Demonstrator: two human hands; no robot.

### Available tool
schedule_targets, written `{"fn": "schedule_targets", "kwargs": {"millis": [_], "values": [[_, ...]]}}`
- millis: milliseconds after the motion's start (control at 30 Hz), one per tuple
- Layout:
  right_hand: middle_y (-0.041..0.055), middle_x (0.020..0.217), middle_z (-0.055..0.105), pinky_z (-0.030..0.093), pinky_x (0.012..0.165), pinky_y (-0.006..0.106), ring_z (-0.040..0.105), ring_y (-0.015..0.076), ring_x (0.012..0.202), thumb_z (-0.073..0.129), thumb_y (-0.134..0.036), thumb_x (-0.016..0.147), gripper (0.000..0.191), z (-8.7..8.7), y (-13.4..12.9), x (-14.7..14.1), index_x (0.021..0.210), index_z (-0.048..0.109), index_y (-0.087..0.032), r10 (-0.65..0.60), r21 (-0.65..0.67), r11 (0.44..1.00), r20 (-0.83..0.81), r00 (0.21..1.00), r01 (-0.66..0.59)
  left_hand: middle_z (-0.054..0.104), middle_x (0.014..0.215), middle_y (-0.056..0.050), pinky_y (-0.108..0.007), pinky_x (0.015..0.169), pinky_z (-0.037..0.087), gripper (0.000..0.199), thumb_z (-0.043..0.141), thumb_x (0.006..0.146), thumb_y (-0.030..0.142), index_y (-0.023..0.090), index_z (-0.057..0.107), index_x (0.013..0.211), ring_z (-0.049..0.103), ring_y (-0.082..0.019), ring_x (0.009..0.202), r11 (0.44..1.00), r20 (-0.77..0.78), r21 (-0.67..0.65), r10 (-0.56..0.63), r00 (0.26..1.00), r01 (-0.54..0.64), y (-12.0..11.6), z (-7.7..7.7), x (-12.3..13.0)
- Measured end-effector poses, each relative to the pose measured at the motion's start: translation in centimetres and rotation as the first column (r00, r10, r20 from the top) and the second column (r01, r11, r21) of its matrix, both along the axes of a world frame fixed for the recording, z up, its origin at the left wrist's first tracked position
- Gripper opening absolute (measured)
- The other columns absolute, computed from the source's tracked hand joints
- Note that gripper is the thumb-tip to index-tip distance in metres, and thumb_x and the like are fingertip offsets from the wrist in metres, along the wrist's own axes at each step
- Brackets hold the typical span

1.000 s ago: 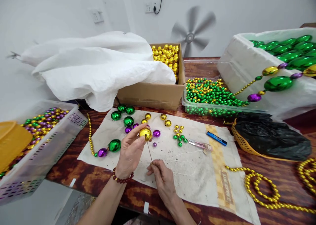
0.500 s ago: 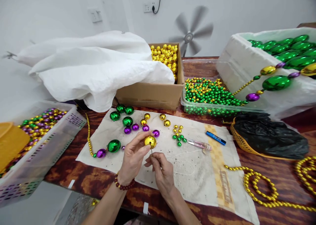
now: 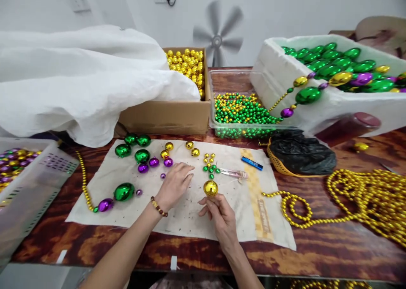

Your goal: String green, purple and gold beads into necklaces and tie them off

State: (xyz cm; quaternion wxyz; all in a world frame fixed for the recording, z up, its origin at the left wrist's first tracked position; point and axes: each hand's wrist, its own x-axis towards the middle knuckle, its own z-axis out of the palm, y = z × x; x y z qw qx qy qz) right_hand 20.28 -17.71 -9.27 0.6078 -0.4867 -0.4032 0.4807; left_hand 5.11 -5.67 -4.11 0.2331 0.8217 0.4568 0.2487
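From the right hand [image 3: 223, 218] juts a roundish bead [image 3: 210, 188].

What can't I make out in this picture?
In the head view:
Beneath the left hand: the hand itself hides it.
What the right hand pinches under the gold ball: fingers cover it.
Left part of the cardboard box: the white cloth covers it.
The plastic basket: cut off by the left edge.
The fan blades: blurred by motion.
Printing on the yellow band: too small to read.
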Motion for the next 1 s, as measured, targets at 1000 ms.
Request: {"fn": "schedule_targets", "kwargs": {"millis": [1000], "values": [[-0.0025,0.06,0.056,0.047,0.05,0.021,0.056,0.0109,0.048,0.052,-0.034,0.098,0.022,-1.3,-0.9,0.1,0.092,0.066,-0.018,0.063,-0.003,0.998,0.2,0.978,-0.064,0.072,0.093,-0.003,-0.045,0.094,0.054,0.018,0.075,0.081,0.026,0.017,0.07,0.097,0.073,-0.02,0.084,0.684,0.768,-0.637,0.531,0.357,0.355,-0.8,2.1,-1.1]]}}
